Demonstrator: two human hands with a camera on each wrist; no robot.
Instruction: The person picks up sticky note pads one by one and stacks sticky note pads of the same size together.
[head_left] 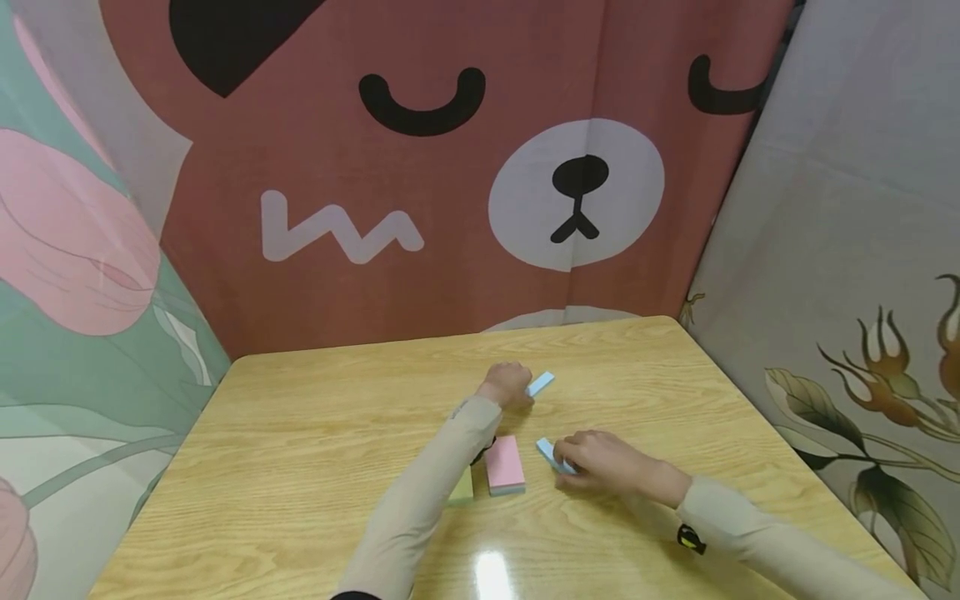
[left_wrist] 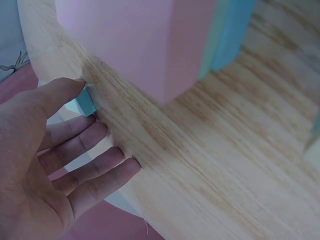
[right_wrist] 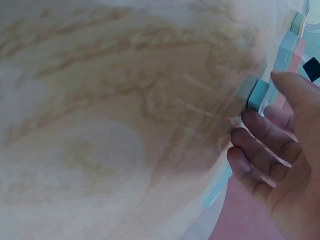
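Note:
My left hand (head_left: 506, 384) is at the far side of the table, pinching one end of a narrow light-blue block (head_left: 542, 383) that lies slanted on the wood. In the left wrist view, thumb and index finger meet at that block's end (left_wrist: 86, 103), and the other fingers spread along the tabletop. Nearer to me, my right hand (head_left: 600, 458) holds a second narrow blue block (head_left: 547, 451). Its squared end (right_wrist: 258, 95) shows between thumb and index finger in the right wrist view. The two blue blocks lie apart, slanting in different directions.
Left of the right hand is a stack with a pink top (head_left: 506, 462) and blue-green layers below. A yellow-green piece (head_left: 462, 487) beside it is partly hidden by my left forearm. The wooden table (head_left: 315, 417) has curtains behind and at both sides.

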